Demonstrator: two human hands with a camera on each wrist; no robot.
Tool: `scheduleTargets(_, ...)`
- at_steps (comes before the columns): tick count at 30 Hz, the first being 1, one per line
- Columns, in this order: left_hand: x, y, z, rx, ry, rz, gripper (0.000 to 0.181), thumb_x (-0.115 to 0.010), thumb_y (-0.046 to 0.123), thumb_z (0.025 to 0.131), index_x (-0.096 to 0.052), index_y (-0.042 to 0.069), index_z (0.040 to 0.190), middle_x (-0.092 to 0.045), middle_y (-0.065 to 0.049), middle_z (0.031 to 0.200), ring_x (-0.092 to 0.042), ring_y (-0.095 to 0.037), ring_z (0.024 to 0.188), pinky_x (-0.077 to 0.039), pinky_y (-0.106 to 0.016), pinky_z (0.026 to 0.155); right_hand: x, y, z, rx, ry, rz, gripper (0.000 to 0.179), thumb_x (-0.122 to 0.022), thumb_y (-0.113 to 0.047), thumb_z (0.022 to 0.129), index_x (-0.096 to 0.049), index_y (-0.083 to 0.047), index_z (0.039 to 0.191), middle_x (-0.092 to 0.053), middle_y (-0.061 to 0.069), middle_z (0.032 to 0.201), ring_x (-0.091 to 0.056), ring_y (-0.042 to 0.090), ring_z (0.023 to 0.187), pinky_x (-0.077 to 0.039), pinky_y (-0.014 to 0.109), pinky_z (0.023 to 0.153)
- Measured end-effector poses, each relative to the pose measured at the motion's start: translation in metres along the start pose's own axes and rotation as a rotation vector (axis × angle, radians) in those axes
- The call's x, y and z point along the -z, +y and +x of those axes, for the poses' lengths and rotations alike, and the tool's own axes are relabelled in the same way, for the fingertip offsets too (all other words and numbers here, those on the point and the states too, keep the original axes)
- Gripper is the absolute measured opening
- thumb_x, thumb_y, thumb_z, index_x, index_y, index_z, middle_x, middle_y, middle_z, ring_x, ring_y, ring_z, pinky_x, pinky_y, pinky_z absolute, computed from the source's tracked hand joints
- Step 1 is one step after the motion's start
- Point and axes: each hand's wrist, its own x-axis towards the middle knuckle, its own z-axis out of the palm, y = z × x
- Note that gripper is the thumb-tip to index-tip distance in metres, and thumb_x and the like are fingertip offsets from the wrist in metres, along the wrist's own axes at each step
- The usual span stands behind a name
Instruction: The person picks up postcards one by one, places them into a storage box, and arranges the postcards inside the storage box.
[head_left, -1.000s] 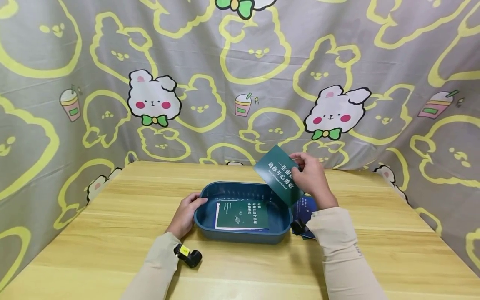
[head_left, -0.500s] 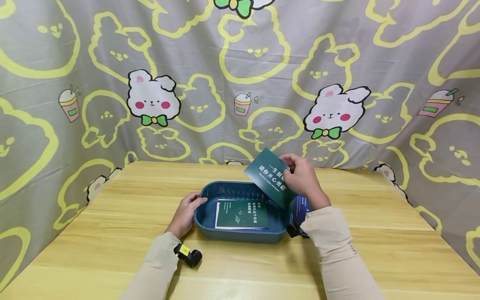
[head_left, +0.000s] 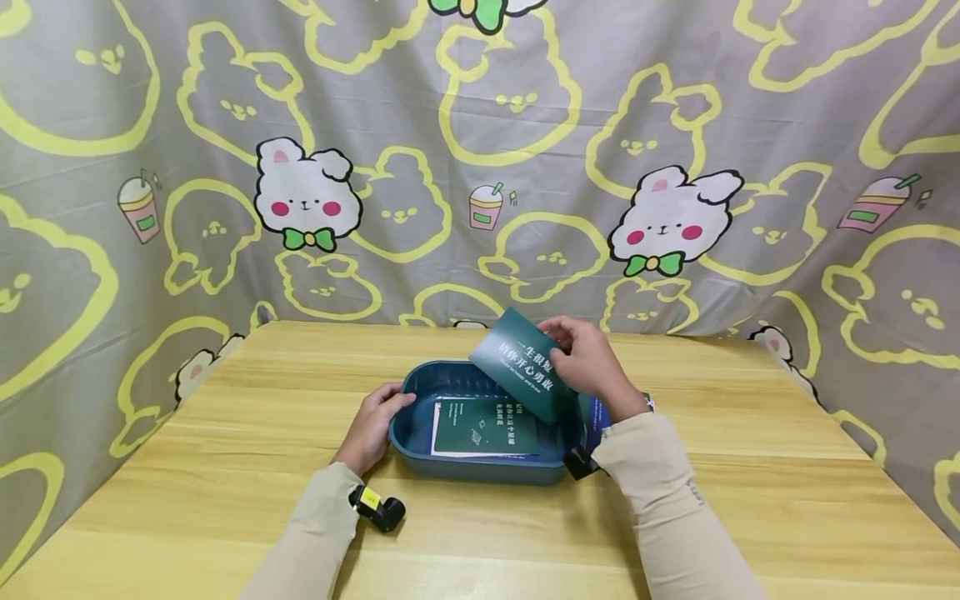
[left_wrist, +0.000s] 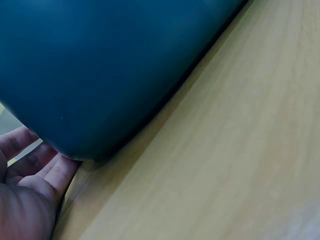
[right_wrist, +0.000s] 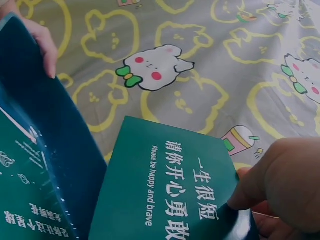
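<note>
A dark teal oval plastic tub sits on the table. My left hand grips its left end, thumb over the rim and fingers against the outer wall, as the left wrist view also shows. Inside lies a small pile of cards, a green one with white print on top. Between the thumb and fingers of my right hand is a dark green postcard, pinched at its right edge. It hangs tilted over the tub's right back rim. White lettering on it reads "Please be happy and brave".
More blue cards lie on the wooden table right of the tub, partly hidden under my right wrist. A grey curtain with yellow outlines and white bunnies hangs behind the table.
My right hand has moved left and slightly down with the green postcard, bringing it further over the tub. The left hand and the tub have stayed in place.
</note>
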Motion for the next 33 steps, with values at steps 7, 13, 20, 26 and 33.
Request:
scheduleTargets(7, -0.001, 0.000, 0.002, -0.008, -0.014, -0.015, 0.038, -0.053, 0.019, 0.098, -0.051, -0.003, 0.128, -0.049, -0.019, 0.129, -0.053, -0.026, 0.106, -0.051, -0.030, 0.086, -0.008, 0.002, 0.000, 0.022, -0.071, 0.011, 0.038, -0.052, 0.009, 0.086, -0.063, -0.002, 0.121, -0.064, 0.015, 0.109, -0.058, 0.028, 0.092, -0.051, 0.044, 0.083)
scheduleTargets(13, -0.001, -0.001, 0.001, -0.009, -0.008, -0.017, 0.037, -0.053, 0.019, 0.098, -0.051, -0.003, 0.128, -0.049, -0.017, 0.128, -0.053, -0.026, 0.106, -0.051, -0.031, 0.087, -0.013, 0.002, 0.000, 0.058, -0.101, -0.006, 0.039, -0.053, 0.009, 0.086, -0.064, -0.003, 0.121, -0.065, 0.014, 0.109, -0.059, 0.026, 0.091, -0.051, 0.043, 0.084)
scheduleTargets(20, 0.000, -0.001, 0.002, -0.010, -0.004, -0.019, 0.036, -0.053, 0.018, 0.098, -0.052, -0.003, 0.127, -0.050, -0.018, 0.127, -0.053, -0.026, 0.105, -0.051, -0.030, 0.085, -0.014, 0.002, 0.001, 0.091, -0.110, -0.012, 0.033, -0.056, 0.008, 0.087, -0.065, -0.002, 0.117, -0.066, 0.015, 0.109, -0.061, 0.028, 0.095, -0.050, 0.046, 0.088)
scheduleTargets(26, 0.001, 0.000, 0.002, -0.006, -0.004, -0.008, 0.036, -0.053, 0.018, 0.098, -0.052, -0.002, 0.128, -0.049, -0.018, 0.129, -0.052, -0.028, 0.108, -0.050, -0.032, 0.088, -0.017, 0.006, 0.002, 0.129, -0.136, -0.011, 0.030, -0.055, 0.009, 0.087, -0.065, 0.000, 0.115, -0.066, 0.015, 0.107, -0.062, 0.029, 0.095, -0.050, 0.045, 0.088)
scheduleTargets(33, 0.001, 0.000, 0.002, -0.002, -0.008, -0.015, 0.037, -0.053, 0.018, 0.098, -0.051, -0.003, 0.128, -0.049, -0.018, 0.128, -0.052, -0.027, 0.108, -0.050, -0.030, 0.086, -0.021, 0.004, 0.001, 0.122, -0.193, 0.000, 0.029, -0.055, 0.008, 0.089, -0.065, 0.000, 0.114, -0.066, 0.014, 0.107, -0.063, 0.028, 0.098, -0.050, 0.044, 0.090)
